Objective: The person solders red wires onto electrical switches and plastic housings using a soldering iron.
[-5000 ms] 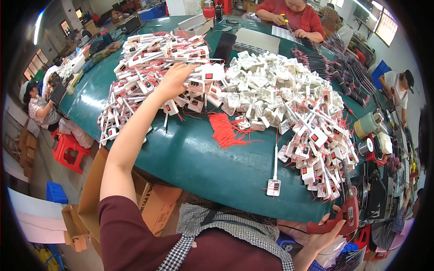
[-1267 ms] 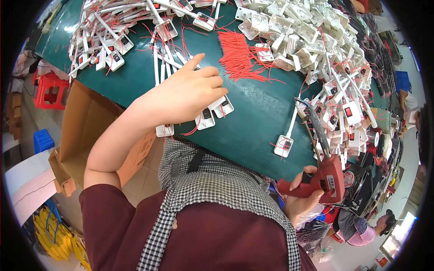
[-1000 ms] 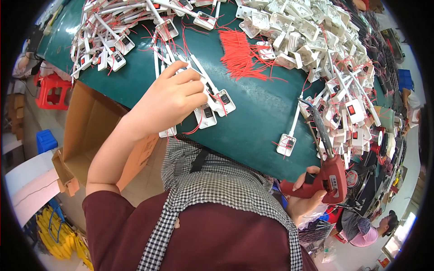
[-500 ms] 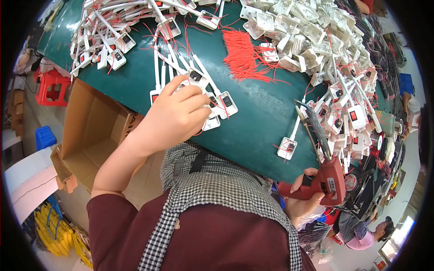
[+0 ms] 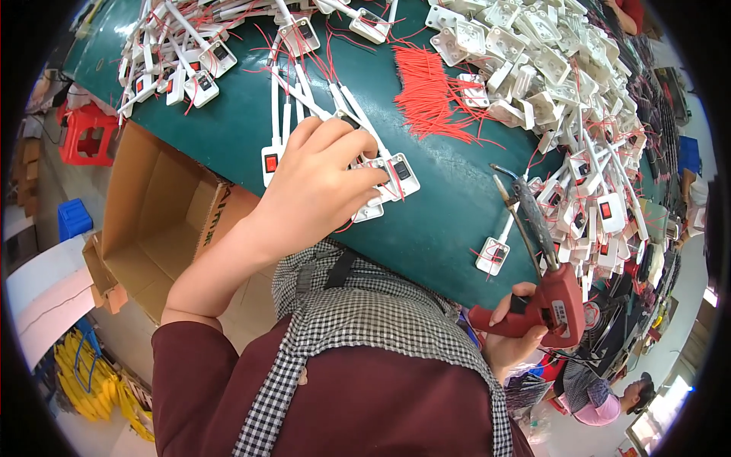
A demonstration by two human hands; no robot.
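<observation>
My left hand (image 5: 316,183) is curled over a cluster of white switch housings on the green table, its fingertips closed on one of them; the palm hides part of that piece. A switch housing with a black rocker (image 5: 401,174) lies at the fingertips, and another with a red rocker (image 5: 271,162) is just left of the hand. White tubes and thin red wires run from the group toward the far side. My right hand (image 5: 514,331) grips a red soldering gun (image 5: 562,311), whose dark barrel points up and away. Beside its tip lies a single switch housing (image 5: 493,257).
A bundle of red wires (image 5: 426,95) lies mid-table. Heaps of white plastic shells (image 5: 525,53) and wired switches (image 5: 601,198) fill the right side; more switches (image 5: 205,72) are piled far left. A cardboard box (image 5: 152,221) stands at the left edge, near a red stool (image 5: 87,137).
My left hand has moved slightly right over the switch group, fingers still curled. The whole view has shifted a little. The right hand keeps its hold on the soldering gun.
</observation>
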